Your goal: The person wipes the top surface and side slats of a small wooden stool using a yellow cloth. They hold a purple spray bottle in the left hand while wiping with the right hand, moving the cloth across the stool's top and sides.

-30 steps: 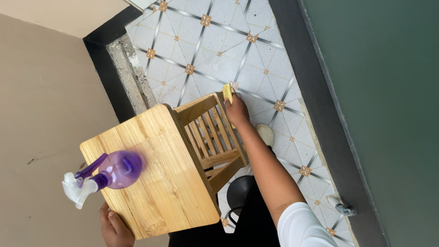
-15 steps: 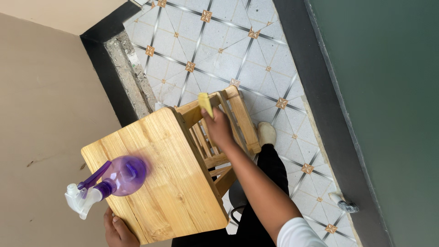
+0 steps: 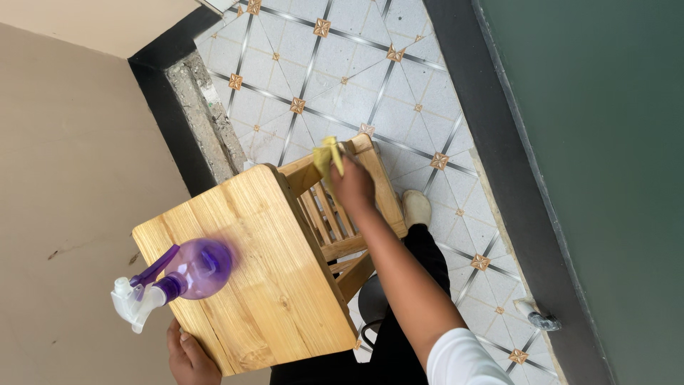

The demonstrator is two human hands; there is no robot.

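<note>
A small wooden table (image 3: 249,271) stands on a tiled floor (image 3: 342,64). The floor tiles are pale with little brown stars. A tan wall (image 3: 71,157) is on one side and a dark green wall (image 3: 605,142) is on the other. A rough grey strip of concrete (image 3: 206,121) runs along the edge of the floor, near the table.

A purple spray bottle (image 3: 189,274) with a white nozzle sits on the table top, close to the edge by the tan wall. It looks a little blurry.

Under the table top there is a lower shelf made of wooden slats (image 3: 331,214). The table top hides part of this shelf.

The person's right hand (image 3: 353,187) reaches down to the lower shelf with the arm stretched out long. The hand is closed around a yellow cloth (image 3: 328,157) and presses it on the wooden rail at the far end of the shelf.

The left hand (image 3: 189,356) is at the near edge of the table top, just by the spray bottle. Its fingers curl on the edge and grip the table.

A pale shoe (image 3: 415,207) stands on the floor beside the table leg.
</note>
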